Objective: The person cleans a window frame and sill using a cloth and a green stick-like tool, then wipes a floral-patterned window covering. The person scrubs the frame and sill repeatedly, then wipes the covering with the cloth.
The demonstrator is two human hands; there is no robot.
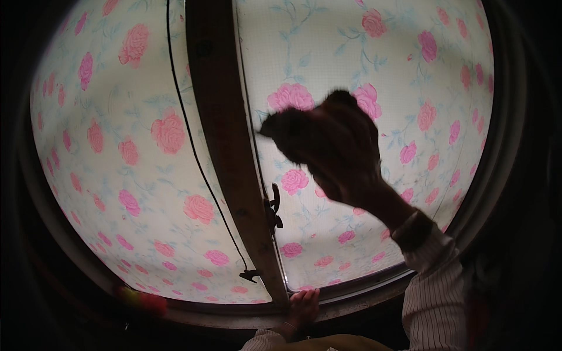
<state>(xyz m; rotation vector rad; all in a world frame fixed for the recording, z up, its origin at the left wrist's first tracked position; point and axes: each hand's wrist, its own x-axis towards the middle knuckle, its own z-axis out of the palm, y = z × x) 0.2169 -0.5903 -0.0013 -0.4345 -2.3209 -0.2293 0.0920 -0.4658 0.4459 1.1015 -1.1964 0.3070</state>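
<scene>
My right hand (347, 153) is raised in front of the right window pane (333, 57), which is covered with a rose pattern. It grips a dark cloth (285, 129) that bunches out past the fingers. Against the light, hand and cloth are nearly black and blurred, and I cannot tell whether the cloth touches the pane. Low down, my left hand (305, 302) rests with its fingers on the bottom rail of the window frame (360, 286), beside the foot of the upright. No object shows in that hand.
A dark upright (219, 109) divides the window, with a latch handle (274, 204) on its right edge. Left of it, a black cord (186, 118) hangs before the patterned left pane (109, 175) and ends in a small clip (249, 275). Something red and fluffy (151, 302) lies at lower left.
</scene>
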